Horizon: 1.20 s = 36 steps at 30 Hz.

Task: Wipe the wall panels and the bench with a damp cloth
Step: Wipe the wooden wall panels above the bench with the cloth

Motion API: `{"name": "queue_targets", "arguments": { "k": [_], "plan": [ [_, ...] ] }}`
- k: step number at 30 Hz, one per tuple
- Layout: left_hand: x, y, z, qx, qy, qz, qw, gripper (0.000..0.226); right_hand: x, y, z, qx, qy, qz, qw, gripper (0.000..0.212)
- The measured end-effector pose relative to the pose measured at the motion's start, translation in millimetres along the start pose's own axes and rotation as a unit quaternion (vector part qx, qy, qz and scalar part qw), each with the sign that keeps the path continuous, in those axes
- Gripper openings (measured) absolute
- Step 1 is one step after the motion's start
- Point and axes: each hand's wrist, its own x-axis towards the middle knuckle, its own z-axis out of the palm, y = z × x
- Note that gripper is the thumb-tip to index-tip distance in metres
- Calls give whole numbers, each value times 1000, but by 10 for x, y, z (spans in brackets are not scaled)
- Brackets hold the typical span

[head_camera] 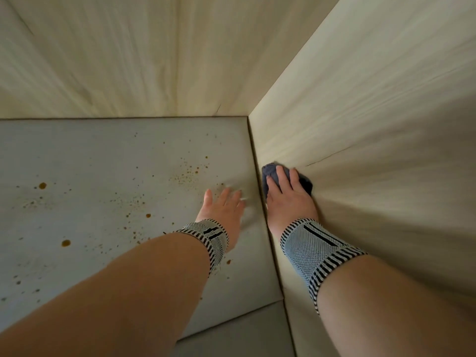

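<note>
Right hand (288, 199), fingers spread, pressing a dark grey cloth (270, 173) flat against the side wall panel (373, 124) low in the corner; left hand (224, 210), open and empty, resting palm-down on the brown-spattered bench (103, 163).
</note>
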Motion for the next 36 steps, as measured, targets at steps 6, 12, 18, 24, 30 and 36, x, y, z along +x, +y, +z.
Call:
{"name": "queue_targets", "arguments": {
  "k": [6, 12, 18, 24, 30, 36],
  "plan": [
    [111, -9, 73, -17, 24, -7, 1000, 85, 367, -77, -26, -43, -30, -40, 998, 55],
    [72, -11, 2, -8, 8, -7, 1000, 88, -115, -432, 312, -31, -218, -157, 963, 54],
    [33, 24, -110, 1, -6, -12, 1000, 91, 148, -159, 37, -41, -123, -124, 984, 55],
    [65, 15, -58, -1, -10, -17, 1000, 93, 577, -28, 0, -12, -27, -23, 999, 57],
    [54, -8, -61, 12, -12, -11, 1000, 95, -129, -442, 397, -40, -188, -165, 967, 52],
    [49, -17, -81, 22, -21, -7, 1000, 94, -203, -323, 147, -54, -266, -203, 941, 52]
  ]
}}
